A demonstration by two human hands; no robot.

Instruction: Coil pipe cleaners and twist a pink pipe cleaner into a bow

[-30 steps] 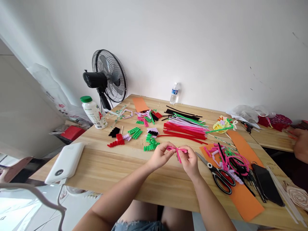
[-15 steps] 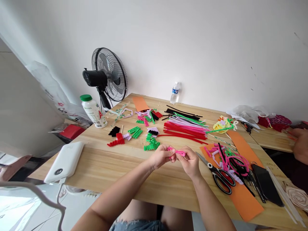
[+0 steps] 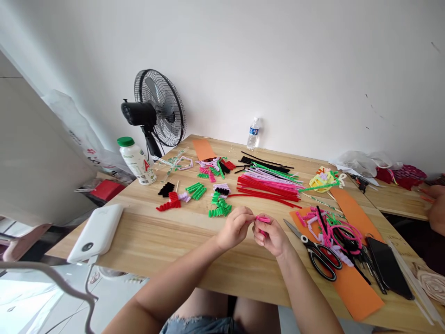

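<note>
A bent pink pipe cleaner (image 3: 263,219) is held between both hands above the front of the table. My right hand (image 3: 271,235) is closed around its looped part, with pink showing between the fingers. My left hand (image 3: 237,227) pinches it from the left, its fingertips touching the pink near the right thumb. Just right of the hands lie scissors (image 3: 321,260) with black and white handles, blades slightly apart. Behind them is a spread of straight red pipe cleaners (image 3: 266,190), with pink, green and black ones farther back. Coiled green pipe cleaners (image 3: 219,206) lie left of that bundle.
A white power bank (image 3: 95,232) with a cable lies at the left edge, near a white bottle (image 3: 137,160) and a black fan (image 3: 156,109). At right are orange sheets (image 3: 359,292), a tangle of pipe cleaners (image 3: 342,234) and a phone (image 3: 389,269). Another person's hand (image 3: 437,208) shows far right.
My left hand has turned and its fingers now pinch near the right thumb. My right hand has curled more around the pink loop. The view has shifted slightly.
</note>
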